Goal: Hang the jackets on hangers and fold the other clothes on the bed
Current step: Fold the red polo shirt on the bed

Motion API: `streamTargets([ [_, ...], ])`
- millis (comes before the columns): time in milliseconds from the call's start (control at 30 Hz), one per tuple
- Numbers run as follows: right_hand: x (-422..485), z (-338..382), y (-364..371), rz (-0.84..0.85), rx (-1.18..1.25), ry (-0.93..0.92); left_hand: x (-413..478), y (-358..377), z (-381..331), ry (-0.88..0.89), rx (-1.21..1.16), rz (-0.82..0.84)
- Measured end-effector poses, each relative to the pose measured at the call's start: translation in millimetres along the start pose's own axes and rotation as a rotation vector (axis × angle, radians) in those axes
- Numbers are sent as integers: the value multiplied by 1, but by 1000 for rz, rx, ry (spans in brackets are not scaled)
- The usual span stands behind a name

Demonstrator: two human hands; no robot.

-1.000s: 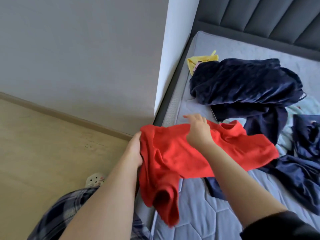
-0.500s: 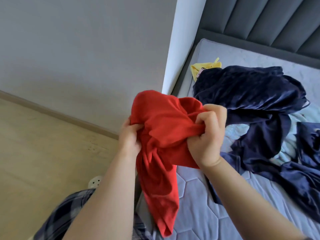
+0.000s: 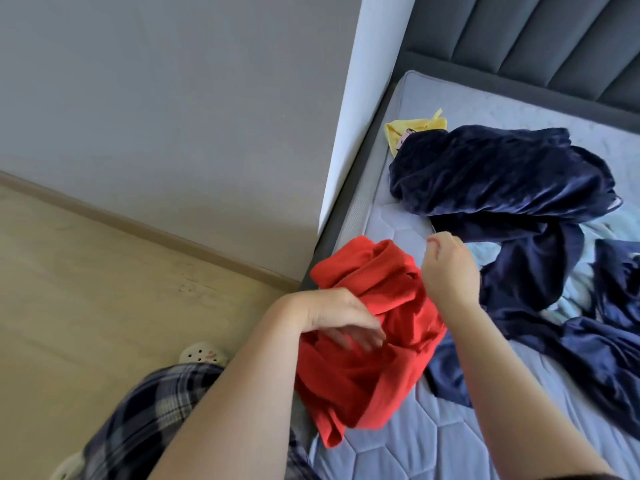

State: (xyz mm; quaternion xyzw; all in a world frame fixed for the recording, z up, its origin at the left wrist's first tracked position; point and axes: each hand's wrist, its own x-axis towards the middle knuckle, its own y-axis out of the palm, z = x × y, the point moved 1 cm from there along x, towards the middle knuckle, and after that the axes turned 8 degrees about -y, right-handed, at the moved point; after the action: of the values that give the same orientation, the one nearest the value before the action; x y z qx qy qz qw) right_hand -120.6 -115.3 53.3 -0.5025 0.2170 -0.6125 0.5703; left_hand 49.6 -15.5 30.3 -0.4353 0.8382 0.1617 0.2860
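Broadly, folding is the step in hand; bed (image 3: 450, 427) fills the frame from 1 to 5 o'clock; navy clothes (image 3: 502, 174) lie heaped at 2 o'clock; red shirt (image 3: 363, 368) sits bunched on the bed's edge at 5 o'clock; left hand (image 3: 343, 317) rests on it, fingers loosely straight; right hand (image 3: 450, 271), at the shirt's 1 o'clock, is curled, and whether it grips cloth cannot be told; yellow garment (image 3: 412, 128) at 1 o'clock. Next move probably calls for spreading the shirt flat.

On the bed (image 3: 433, 445) I counted one red garment (image 3: 374, 368), one yellow garment (image 3: 408, 128), one pale blue cloth (image 3: 491, 251) and a heap of navy velvet clothes (image 3: 502, 174) whose number I couldn't make out. There were two hands, left hand (image 3: 339, 313) and right hand (image 3: 450, 268), and two clogs (image 3: 204, 355).
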Motion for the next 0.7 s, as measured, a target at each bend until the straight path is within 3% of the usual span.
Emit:
streamTargets([
  [33,0,7,4,-30,97,-34,-1,-7,-1,55,-128,-137],
  [67,-1,13,11,51,140,-82,0,-16,0,79,-240,-346],
  [133,-15,22,29,463,97,-97,8,-37,13,-11,-319,-780],
  [200,-32,21,47,760,-83,-134,17,-48,33,-230,-241,-946],
  [233,-36,20,52,759,-151,-147,21,-48,43,-309,-223,-920],
  [300,-35,23,54,586,-69,-140,28,-43,52,-370,-299,-805],
  [400,-22,37,38,516,488,41,27,-37,46,-371,-455,-770],
  [467,-12,49,22,454,1011,248,27,-44,40,-289,-598,-834],
  [533,1,49,9,241,1280,462,21,-48,37,-158,-792,-850],
  [567,5,38,7,131,1315,578,16,-46,34,-137,-888,-778],
  [600,10,26,7,36,1181,665,12,-43,34,-139,-920,-676],
  [667,8,-7,8,33,775,804,10,-33,38,-195,-759,-506],
  [700,4,-24,15,18,681,848,11,-29,42,-214,-617,-454],
])
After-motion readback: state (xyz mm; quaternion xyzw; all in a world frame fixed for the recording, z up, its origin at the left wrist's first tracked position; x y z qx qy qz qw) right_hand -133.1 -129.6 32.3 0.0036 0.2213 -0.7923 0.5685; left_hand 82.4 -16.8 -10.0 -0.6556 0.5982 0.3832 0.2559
